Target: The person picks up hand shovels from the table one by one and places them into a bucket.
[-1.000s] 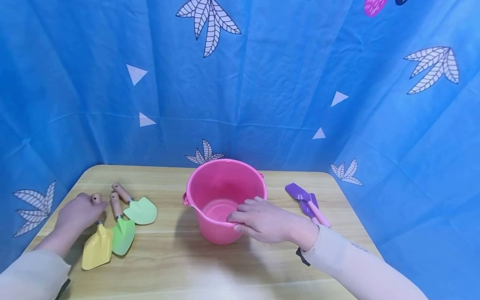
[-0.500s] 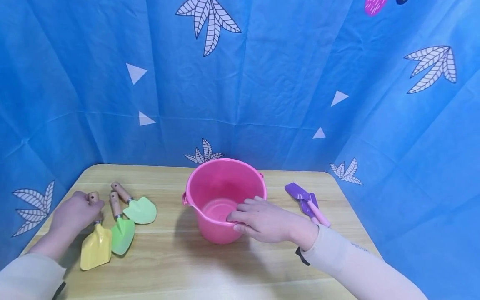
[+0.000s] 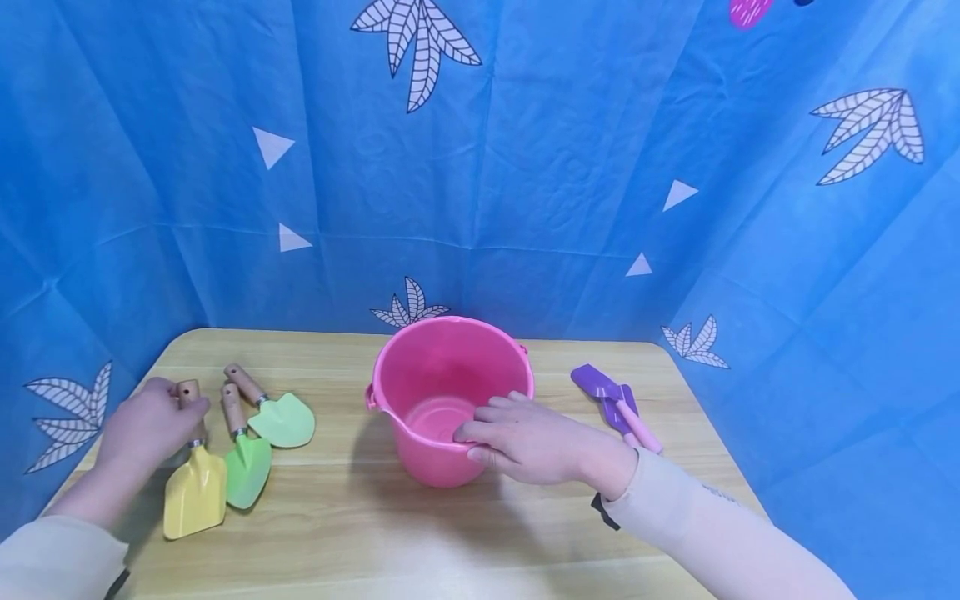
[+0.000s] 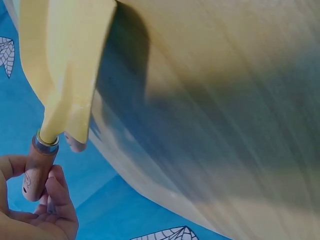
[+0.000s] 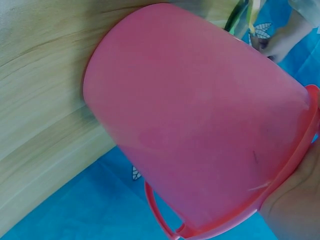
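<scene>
Left hand (image 3: 146,423) has pinched firmly the wooden handle (image 3: 188,389) of a yellow spade-shaped trowel (image 3: 195,494), whose long axis runs from this grip to the near side, while rightward a round pink plastic bucket (image 3: 431,468) stands upright, gripped by the right hand (image 3: 517,440).

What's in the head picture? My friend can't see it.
A person's right hand grips a pink bucket on a wood-grain table. The left hand holds a wooden-handled yellow trowel beside two green trowels; purple trowels lie at right.

Yellow shovel (image 4: 67,60): blade cut off, left wrist view. Right hand (image 5: 296,196): fingers apparently mostly beyond right wrist view.
</scene>
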Available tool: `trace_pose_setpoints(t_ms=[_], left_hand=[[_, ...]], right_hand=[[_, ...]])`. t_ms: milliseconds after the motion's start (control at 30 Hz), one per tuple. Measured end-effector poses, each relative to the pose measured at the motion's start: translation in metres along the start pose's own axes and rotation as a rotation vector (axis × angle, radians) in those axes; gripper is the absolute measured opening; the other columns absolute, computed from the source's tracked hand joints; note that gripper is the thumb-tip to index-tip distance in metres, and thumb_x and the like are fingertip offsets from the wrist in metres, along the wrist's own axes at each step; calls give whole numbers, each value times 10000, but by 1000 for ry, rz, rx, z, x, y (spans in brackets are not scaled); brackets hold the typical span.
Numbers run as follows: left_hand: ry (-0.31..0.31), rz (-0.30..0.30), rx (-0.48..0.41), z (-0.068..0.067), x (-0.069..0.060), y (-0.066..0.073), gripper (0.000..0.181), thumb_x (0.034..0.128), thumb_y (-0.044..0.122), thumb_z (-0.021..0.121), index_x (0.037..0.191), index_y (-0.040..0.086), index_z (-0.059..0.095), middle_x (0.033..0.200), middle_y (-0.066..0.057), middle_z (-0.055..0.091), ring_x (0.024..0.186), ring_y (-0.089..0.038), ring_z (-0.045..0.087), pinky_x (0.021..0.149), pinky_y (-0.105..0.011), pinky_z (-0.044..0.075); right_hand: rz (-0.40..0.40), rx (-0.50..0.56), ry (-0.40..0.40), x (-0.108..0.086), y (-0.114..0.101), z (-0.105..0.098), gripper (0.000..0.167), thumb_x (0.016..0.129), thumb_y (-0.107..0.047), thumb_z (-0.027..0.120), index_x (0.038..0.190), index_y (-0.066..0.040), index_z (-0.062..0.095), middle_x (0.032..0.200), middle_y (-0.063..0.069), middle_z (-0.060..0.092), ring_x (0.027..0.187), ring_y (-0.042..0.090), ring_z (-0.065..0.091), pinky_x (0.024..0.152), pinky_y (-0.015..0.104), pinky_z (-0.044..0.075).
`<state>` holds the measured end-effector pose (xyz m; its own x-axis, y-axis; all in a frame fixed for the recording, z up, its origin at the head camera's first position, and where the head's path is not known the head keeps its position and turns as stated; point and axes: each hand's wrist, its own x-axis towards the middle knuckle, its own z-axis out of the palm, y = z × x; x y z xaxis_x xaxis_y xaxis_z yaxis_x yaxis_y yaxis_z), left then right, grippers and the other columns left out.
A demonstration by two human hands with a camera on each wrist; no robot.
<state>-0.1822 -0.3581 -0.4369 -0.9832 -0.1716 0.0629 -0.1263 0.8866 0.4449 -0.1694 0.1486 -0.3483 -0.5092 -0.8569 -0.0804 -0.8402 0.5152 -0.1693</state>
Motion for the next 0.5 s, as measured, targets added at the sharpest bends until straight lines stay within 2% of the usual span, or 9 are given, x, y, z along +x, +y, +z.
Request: trace_pose_setpoints(t_ms=[300, 500], left_hand=[[1, 13, -8, -4, -4, 5, 532, 969, 342, 557, 1076, -175, 492, 813, -257, 596, 662, -354, 562, 518, -432, 426], [26, 30, -20, -8, -10, 13, 568, 961, 346, 576, 1125, -188, 476, 897, -324, 620, 707, -416, 602, 536, -470, 446]], right_hand=[[-9, -4, 2, 1, 1, 2, 329, 1048, -405, 487, 1355, -313, 561, 1162, -148, 591, 1079, 70, 494, 957, 336, 444], [-3, -1, -1, 0, 1, 1, 328, 1048, -406, 488, 1356, -316, 559, 1172, -146, 592, 1085, 71, 494, 961, 339, 442]])
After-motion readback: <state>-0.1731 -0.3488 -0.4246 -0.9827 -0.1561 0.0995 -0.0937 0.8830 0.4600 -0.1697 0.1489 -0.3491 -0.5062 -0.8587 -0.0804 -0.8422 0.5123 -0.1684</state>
